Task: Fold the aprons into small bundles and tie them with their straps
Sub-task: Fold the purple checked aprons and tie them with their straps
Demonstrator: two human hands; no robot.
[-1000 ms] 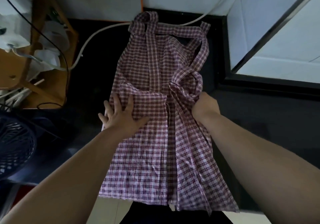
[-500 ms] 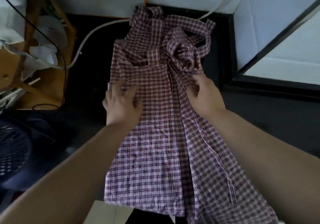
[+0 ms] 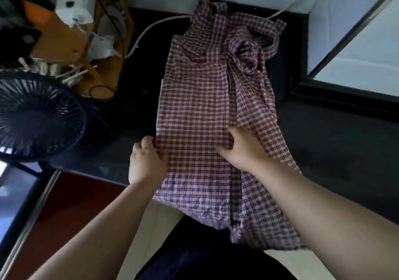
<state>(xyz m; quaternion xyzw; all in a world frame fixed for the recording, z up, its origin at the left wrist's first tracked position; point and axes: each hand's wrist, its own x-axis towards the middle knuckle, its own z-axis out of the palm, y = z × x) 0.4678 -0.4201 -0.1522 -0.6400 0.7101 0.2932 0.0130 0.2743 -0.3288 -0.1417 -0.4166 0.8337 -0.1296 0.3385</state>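
Dark countertop (image 3: 323,150) under you, maroon-and-white checked cloth apron (image 3: 194,106) lying lengthwise, hem over the near edge. Both hands have slid down toward the hem: left hand (image 3: 146,160) pinches the side edge, right hand (image 3: 244,150) grips the centre fold. Bunched straps (image 3: 246,52) sit up top; lengthwise fold looks set. No writing readable.

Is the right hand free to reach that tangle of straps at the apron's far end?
Probably yes. The right hand grips the apron, and only flat checked cloth lies between it and the bunched straps; it would have to let go first.
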